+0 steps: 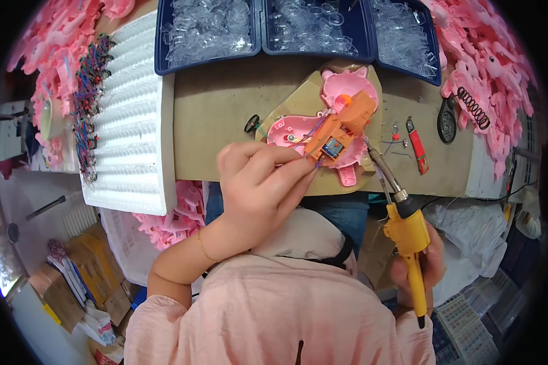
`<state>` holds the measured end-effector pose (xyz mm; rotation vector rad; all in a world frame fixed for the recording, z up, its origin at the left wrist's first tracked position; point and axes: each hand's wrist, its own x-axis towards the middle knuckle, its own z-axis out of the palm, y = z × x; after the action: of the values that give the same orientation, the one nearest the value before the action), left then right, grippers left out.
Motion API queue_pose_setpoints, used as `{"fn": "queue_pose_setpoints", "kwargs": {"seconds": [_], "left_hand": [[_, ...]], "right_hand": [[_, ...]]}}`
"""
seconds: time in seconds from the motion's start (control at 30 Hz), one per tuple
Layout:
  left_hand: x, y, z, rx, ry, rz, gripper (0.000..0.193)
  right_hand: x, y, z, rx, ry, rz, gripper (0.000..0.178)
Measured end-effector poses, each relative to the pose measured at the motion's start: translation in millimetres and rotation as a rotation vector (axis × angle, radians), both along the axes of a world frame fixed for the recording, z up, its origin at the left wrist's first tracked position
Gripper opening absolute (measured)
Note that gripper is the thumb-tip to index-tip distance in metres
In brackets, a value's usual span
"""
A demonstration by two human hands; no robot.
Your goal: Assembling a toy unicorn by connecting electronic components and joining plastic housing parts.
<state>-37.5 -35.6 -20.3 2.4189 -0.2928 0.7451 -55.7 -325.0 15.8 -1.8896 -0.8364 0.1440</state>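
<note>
The pink toy shell [307,131] lies open on the brown work board [225,115], close to the near edge, a little right of the middle. Inside it sits an orange motor block [347,121] with a small blue part and thin coloured wires. The left hand [259,179] rests at the near edge of the shell, and its fingertips [307,167] are pinched narrow at the wires beside the orange block; if they really grip a wire, I cannot tell. The right hand [423,264] is closed around the handle of a yellow soldering iron [405,231]. The metal tip of the iron points up toward the right side of the shell, just beside it, while the hand itself is lower, in front of the board.

To the right of the shell a small red tool [418,152] and a black round part [447,121] lie on the board. Behind the board stand dark blue trays [259,45] with clear plastic pieces. A white ribbed foam sheet [134,115] lies at the left, with coloured wires [88,103] along its edge. Heaps of pink toy parts [493,67] are at both sides.
</note>
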Motion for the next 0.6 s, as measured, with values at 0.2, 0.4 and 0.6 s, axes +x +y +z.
{"fn": "queue_pose_setpoints", "kwargs": {"seconds": [0.2,0.4,0.6], "left_hand": [[14,-3,13,-0.251,0.319,-0.05,0.011],[14,-5,14,-0.21,0.311,-0.027,0.009],[12,-7,11,-0.179,0.257,-0.023,0.008]], "right_hand": [[4,11,-1,0.204,0.037,-0.112,0.056],[15,18,8,0.041,-0.068,-0.041,0.062],[17,24,11,0.078,0.009,0.003,0.062]]}}
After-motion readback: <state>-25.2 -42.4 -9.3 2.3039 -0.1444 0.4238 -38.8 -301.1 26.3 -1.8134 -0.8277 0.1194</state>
